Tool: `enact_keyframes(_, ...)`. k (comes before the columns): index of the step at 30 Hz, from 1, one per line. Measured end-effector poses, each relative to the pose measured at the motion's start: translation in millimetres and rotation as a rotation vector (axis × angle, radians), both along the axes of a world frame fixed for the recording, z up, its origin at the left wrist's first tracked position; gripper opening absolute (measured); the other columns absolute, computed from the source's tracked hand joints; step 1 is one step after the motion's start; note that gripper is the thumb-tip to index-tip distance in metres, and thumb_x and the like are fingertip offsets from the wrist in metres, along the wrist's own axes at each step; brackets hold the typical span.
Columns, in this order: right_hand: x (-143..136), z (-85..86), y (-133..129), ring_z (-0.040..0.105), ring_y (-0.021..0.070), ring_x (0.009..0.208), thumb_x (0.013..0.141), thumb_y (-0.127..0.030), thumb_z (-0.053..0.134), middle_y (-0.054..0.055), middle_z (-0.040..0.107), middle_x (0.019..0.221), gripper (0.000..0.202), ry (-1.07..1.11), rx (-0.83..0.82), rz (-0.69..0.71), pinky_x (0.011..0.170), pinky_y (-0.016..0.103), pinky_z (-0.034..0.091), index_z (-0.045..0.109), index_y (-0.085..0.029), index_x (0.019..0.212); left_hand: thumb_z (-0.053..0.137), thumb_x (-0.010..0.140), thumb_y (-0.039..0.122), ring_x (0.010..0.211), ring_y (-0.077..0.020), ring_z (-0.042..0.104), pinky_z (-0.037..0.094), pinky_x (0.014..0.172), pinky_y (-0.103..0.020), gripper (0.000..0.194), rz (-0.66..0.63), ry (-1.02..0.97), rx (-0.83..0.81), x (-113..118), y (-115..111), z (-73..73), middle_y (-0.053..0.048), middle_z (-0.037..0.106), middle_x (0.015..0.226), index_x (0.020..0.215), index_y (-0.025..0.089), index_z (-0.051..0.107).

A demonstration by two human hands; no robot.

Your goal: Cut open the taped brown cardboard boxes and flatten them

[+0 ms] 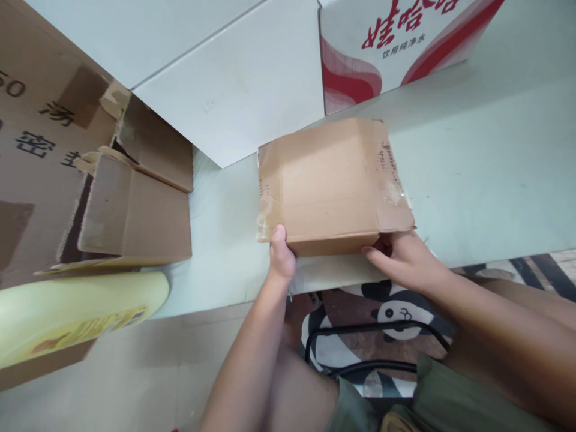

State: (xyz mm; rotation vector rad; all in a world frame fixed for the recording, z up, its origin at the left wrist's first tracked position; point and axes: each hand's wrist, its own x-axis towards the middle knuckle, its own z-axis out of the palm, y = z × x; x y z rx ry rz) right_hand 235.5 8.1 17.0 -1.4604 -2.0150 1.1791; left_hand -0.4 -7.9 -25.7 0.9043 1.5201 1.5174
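Note:
A small brown cardboard box [328, 180] lies on the pale table with its plain face up. Flaps with torn tape stick out at its left and right sides. My left hand [282, 255] grips the near left corner, thumb on top of the flap and the other fingers hidden beneath. At the near right corner my right hand [400, 255] has its thumb along the front edge, while its fingers go under the right flap out of sight.
White boxes [238, 84] and a red-and-white water carton [405, 48] stand behind. On the left are open brown cartons [153, 222] and a pale yellow bottle [90, 300]. The pale tabletop [486, 174] extends right; a black metal frame [373, 330] sits below its edge.

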Motion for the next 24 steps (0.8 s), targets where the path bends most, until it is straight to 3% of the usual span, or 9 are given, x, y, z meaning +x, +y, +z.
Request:
enact_keyframes(6, 0.3, -0.1, -0.8, 0.055, 0.0208, 0.06, 0.08, -0.031, 0.052, 0.005, 0.059, 0.062, 0.014, 0.016, -0.005, 0.0, 0.059, 0.035, 0.043, 0.054, -0.021, 0.07, 0.046, 0.085, 0.069, 0.136, -0.0316, 0.052, 0.033, 0.12, -0.044, 0.063, 0.058, -0.067, 0.002, 2.7, 1.1, 2.8, -0.011, 0.072, 0.119, 0.112, 0.019, 0.07)
enact_keyframes(24, -0.4, 4.4, 0.1, 0.055, 0.0203, 0.058, 0.079, -0.031, 0.051, 0.006, 0.059, 0.061, 0.015, -0.012, -0.007, 0.003, 0.058, 0.035, 0.042, 0.053, -0.021, 0.068, 0.05, 0.082, 0.069, 0.14, -0.032, 0.048, 0.029, 0.122, -0.043, 0.062, 0.074, -0.095, -0.006, 4.4, 1.2, 5.6, -0.01, 0.07, 0.125, 0.113, 0.02, 0.07)
